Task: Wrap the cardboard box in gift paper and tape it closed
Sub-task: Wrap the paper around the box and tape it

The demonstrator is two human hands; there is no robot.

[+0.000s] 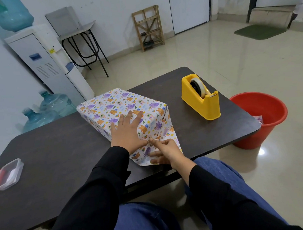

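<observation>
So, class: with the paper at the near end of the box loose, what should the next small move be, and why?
Probably fold the near flap up flush. The left hand presses flat on the wrapped box, the right hand pinches the flap, which splays onto the table, untaped. The tape dispenser stands to the right, untouched.

Setting: plain indoor room, an office back room or a home utility space (cannot tell which). Evidence: white floor-standing water dispenser [46, 62] topped by an inverted blue bottle [12, 14]. Two spare blue water jugs [56, 103] on the floor beside it. Glossy beige tiled floor [214, 51], bare white walls [116, 12]. Small wooden slatted rack [147, 27] against the wall. Green doormat [260, 32] near a doorway. Dark brown laminate table [61, 144] in the foreground.
</observation>
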